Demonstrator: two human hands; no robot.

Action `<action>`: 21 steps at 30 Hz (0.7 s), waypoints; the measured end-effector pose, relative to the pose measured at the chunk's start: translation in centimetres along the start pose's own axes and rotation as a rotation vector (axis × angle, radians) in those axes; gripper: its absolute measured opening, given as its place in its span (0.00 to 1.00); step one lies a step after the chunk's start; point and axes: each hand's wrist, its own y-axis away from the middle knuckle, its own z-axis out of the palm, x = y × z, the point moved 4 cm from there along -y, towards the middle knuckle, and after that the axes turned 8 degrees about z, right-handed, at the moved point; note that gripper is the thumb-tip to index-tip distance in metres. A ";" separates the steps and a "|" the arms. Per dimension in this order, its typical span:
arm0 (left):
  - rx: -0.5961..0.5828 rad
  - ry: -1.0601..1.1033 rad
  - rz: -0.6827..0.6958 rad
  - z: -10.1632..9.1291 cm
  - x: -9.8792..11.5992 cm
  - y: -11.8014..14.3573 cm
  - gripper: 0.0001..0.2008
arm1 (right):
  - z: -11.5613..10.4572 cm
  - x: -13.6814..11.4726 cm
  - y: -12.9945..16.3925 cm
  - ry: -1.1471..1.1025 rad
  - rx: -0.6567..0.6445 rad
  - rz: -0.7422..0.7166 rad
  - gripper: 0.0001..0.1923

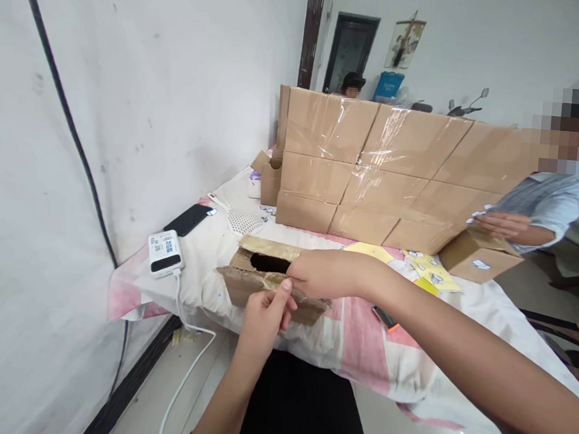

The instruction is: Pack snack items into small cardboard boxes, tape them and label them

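I see my left hand (264, 315) raised from below with the forearm nearly upright, its fingers curled and the thumb and forefinger pinched together on the near top edge of a small open brown cardboard box (264, 283). My right hand (322, 272) reaches in from the right on a long, nearly level forearm, palm down, fingers folded over the same box's top flap just beside the dark opening; its grip is closed on the cardboard. The two hands sit just beside each other, the left thumb tip touching the underside of the right hand.

The box lies near the front edge of a table covered with a white and pink cloth (360, 336). To its left rests a white power bank (165, 253) with a white cable (184, 369) hanging to the floor, and behind that a black phone (188, 219). Yellow paper sheets (428, 271) lie to the right. A wall of stacked, tape-wrapped brown cartons (373, 177) stands across the far side. At the right, another person's hand (502, 224) rests on a separate small brown box (479, 255).
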 end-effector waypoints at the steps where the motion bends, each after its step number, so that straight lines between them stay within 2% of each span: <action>1: -0.008 0.006 -0.001 0.2 0.2 0.0 0.34 | 0.0 -0.1 0.0 0.003 -0.009 -0.012 0.16; 5: 0.022 0.070 0.074 0.8 0.5 0.2 0.27 | -0.2 0.4 -0.4 -0.023 -0.037 -0.022 0.16; 9: 0.057 0.045 0.135 1.3 0.0 0.3 0.22 | -0.4 1.4 -0.9 -0.033 -0.021 0.013 0.17; 16: 0.072 0.060 0.181 1.3 -1.3 0.2 0.21 | -0.6 1.6 -0.9 -0.071 -0.040 0.019 0.16; 21: 0.078 0.064 0.177 1.2 -1.2 0.3 0.21 | -0.6 1.7 -0.8 -0.092 -0.039 0.040 0.17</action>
